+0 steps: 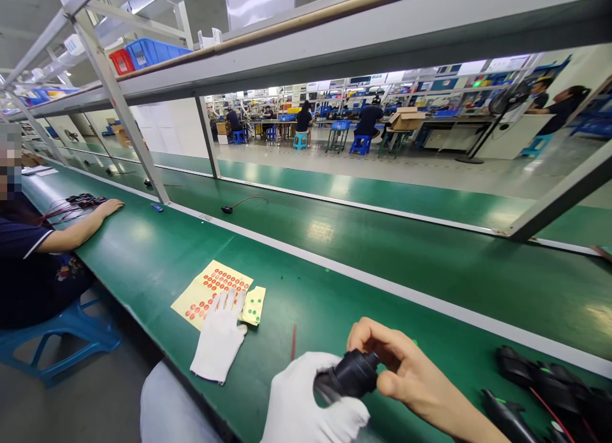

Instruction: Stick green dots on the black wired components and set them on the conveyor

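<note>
My left hand (306, 398), in a white glove, is wrapped round a black cylindrical part (356, 374) above the green bench. Bare, my right hand (394, 366) has its thumb and fingers closed round the far end of the same part. Left of the hands, an unworn white glove (220, 341) lies flat, its fingers over a yellow sheet of red stickers (191, 296). A small sheet with green dots (254, 306) touches the glove's fingertips. A thin red strip (293, 342) lies between the glove and my hands.
Several black parts with a red wire (554, 385) lie at the right. A co-worker's arm (81, 229) rests on the bench at the left, by black cabled parts (81, 202). A wired black piece (227, 209) lies on the belt behind. A metal shelf frame (119, 111) rises over the bench.
</note>
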Motion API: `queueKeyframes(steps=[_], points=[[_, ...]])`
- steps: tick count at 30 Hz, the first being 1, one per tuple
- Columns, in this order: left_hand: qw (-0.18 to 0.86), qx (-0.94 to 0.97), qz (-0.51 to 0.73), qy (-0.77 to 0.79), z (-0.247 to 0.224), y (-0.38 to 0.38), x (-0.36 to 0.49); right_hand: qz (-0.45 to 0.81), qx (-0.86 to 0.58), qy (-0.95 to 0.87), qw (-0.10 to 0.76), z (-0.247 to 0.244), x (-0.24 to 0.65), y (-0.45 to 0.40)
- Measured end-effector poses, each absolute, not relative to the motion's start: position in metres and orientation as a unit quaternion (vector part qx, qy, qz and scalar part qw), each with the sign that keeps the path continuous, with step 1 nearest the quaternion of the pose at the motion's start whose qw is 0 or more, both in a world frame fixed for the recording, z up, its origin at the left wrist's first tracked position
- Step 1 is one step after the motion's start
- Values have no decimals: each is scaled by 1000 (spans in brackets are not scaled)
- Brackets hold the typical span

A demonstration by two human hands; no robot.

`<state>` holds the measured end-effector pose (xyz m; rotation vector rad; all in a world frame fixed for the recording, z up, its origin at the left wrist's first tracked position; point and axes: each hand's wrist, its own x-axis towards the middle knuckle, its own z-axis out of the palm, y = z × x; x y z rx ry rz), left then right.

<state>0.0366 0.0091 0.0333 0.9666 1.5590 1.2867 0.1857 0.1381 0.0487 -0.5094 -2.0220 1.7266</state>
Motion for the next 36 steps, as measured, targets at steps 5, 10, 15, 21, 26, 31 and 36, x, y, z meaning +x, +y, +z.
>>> queueKeyframes(steps=[5,10,15,21,26,31,36], points=[[772,117,551,294,0,29,49,664,-192,-691,213,49,179,136],[829,70,553,55,-16,36,44,673,-211,-687,173,49,174,134],[822,79,563,38,-17,35,50,671,-209,-700,130,52,172,125],[627,47,729,271,-24,40,66,612,-217,-746,148,51,175,121],[617,79,699,352,-19,26,53,356,-198,-839,361,59,179,118],[613,107,676,394,-17,17,47,76,-148,-902,399,58,181,106],[593,126,679,414,-18,14,51,18,-139,-923,358,43,183,102]])
